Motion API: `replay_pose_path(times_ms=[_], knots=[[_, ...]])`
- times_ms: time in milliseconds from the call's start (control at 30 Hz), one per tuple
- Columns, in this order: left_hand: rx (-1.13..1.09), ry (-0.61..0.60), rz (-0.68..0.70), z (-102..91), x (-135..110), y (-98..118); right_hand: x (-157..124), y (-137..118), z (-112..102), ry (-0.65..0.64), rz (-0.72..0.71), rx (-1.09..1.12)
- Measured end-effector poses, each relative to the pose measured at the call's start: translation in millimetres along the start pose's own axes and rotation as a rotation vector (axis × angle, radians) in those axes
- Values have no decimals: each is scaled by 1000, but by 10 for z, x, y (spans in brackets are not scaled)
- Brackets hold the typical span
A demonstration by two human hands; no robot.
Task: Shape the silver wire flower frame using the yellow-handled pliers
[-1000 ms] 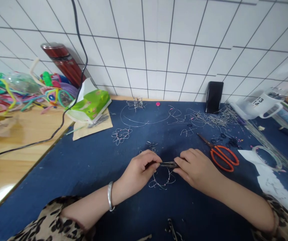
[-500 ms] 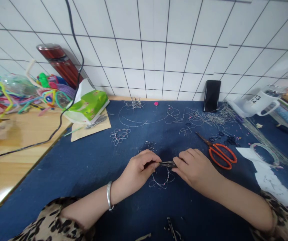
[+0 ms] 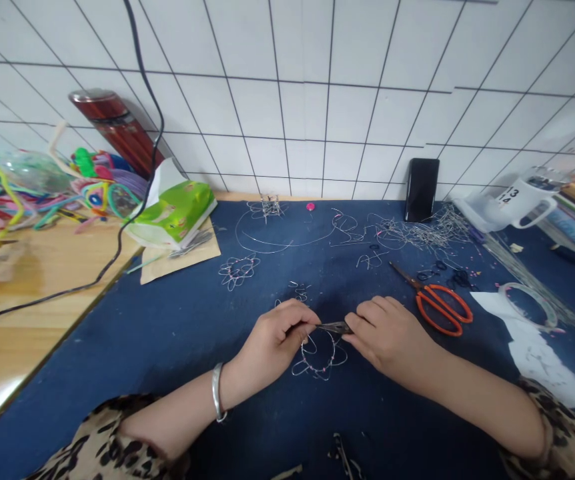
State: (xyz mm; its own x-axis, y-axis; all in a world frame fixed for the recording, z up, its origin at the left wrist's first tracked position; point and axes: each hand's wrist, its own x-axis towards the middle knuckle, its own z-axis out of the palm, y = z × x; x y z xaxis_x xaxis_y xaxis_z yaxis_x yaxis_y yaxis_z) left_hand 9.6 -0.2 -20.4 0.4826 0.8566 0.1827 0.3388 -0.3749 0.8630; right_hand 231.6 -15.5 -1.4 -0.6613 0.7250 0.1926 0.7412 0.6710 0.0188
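A looped wire ring with small pink beads (image 3: 317, 371) hangs below my fingers, just over the dark blue mat. My left hand (image 3: 280, 340), a silver bangle on its wrist, pinches this beaded wire ring between thumb and forefinger. In my right hand (image 3: 390, 337) is a pair of pliers (image 3: 335, 327), its dark jaws pointing left and meeting the wire at my left fingertips. The pliers' handles are hidden inside my right hand. A similar beaded wire flower (image 3: 239, 270) lies on the mat beyond my left hand.
Orange-handled scissors (image 3: 442, 308) lie right of my hands. Behind them is a tangle of wire (image 3: 417, 233), with a black phone (image 3: 421, 190) against the wall. A white mug (image 3: 527, 200) stands far right, a green tissue pack (image 3: 175, 210) at left. Black-handled tools (image 3: 342, 457) lie at the front edge.
The beaded wire ring has turned slightly and swung a little left and down under my fingers. Both hands keep their places and their grips.
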Motion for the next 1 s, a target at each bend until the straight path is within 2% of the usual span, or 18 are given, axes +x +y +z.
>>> replay_pose_path(times_ms=[200,500,833,1000], knots=[[3,5,-18,-2,1,8,11,13,-13,-15,46,43],[112,89,-8,38,-17,20,9,-53,-93,-16,97,14],[150,121,0,83,-28,23,6,-84,-70,26,80,-68],[143,95,-7,91,-42,27,-2,-77,-61,29,75,-47]])
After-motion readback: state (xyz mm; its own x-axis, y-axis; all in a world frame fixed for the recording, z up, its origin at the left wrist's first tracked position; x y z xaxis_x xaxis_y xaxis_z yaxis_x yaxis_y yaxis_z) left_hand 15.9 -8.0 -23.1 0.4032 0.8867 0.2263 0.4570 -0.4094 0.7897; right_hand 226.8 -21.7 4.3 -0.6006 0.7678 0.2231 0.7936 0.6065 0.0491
